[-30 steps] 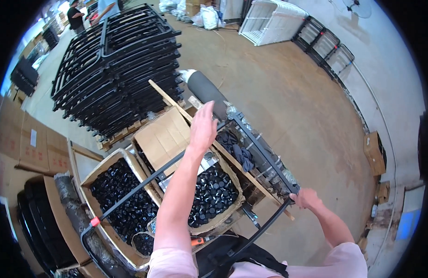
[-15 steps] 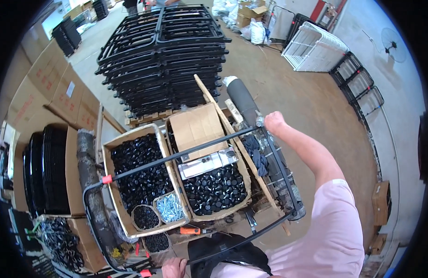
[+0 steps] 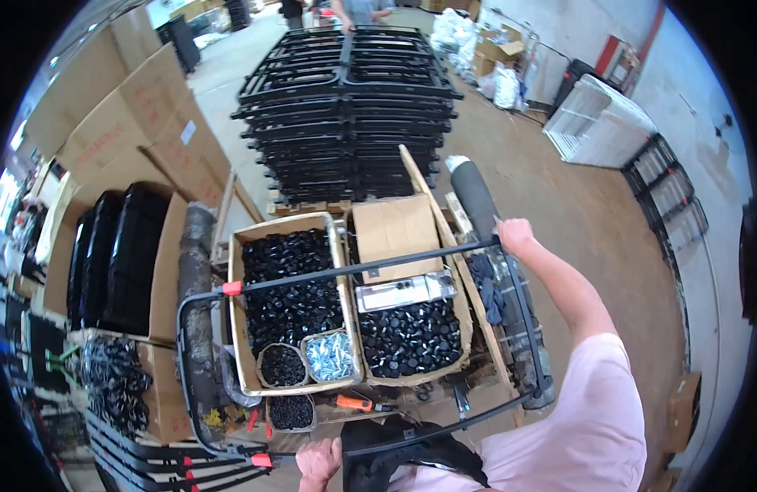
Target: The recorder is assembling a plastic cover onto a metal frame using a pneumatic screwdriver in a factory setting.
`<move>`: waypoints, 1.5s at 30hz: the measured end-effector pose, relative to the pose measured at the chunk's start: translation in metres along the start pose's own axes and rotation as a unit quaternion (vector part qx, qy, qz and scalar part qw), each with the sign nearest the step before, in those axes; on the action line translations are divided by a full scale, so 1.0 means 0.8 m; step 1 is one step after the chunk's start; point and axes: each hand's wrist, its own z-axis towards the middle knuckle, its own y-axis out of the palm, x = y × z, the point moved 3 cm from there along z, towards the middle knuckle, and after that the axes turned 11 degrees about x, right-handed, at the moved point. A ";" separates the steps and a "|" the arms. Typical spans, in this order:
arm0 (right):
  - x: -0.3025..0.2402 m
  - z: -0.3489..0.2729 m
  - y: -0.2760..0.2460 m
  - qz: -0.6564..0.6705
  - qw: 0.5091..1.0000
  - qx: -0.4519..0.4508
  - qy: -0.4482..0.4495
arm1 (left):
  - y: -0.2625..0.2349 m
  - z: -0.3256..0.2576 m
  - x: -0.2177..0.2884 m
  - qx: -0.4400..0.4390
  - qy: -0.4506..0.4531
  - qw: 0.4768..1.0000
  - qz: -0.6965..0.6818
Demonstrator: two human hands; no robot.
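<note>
A black metal tube frame [image 3: 313, 275] with rounded corners and red clips spans the work area in front of me, above the boxes. My left hand [image 3: 319, 461] is closed around its near bar, right of a red clip [image 3: 262, 460]. At the far right corner, my right hand [image 3: 516, 235] grips the frame with the arm stretched out. Beneath the frame are two cardboard boxes of black plastic parts [image 3: 292, 287] and black round-headed knobs [image 3: 411, 340]. Small tubs of silver screws [image 3: 329, 357] and black bits [image 3: 282, 366] sit inside the left box.
A tall stack of black frames [image 3: 346, 123] stands ahead, a person [image 3: 362, 11] behind it. An orange-handled tool [image 3: 354, 403] lies near the boxes. A wooden strip [image 3: 485, 328] and wrapped rolls [image 3: 200, 328] flank them. Large cartons [image 3: 116, 115] rise at left; white racks [image 3: 600, 123] lean right.
My view has swung left, so the surroundings sit further right and lower. The frame looks more level across the boxes. Both hands keep their hold, and more of my left hand shows.
</note>
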 end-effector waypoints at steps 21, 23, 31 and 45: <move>-0.008 0.023 0.069 0.059 0.992 0.046 0.097 | -0.032 -0.001 0.013 -0.026 -0.097 0.994 -0.034; 0.001 0.007 0.065 0.164 0.965 0.086 0.185 | -0.034 0.010 -0.002 -0.054 -0.065 0.986 -0.142; -0.123 -0.154 -0.047 0.282 0.946 0.077 0.139 | -0.258 0.111 -0.371 0.501 -0.451 0.730 -0.113; -0.437 -0.388 -0.237 0.361 0.927 0.004 0.099 | -0.292 0.172 -0.568 0.517 -0.373 0.703 -0.317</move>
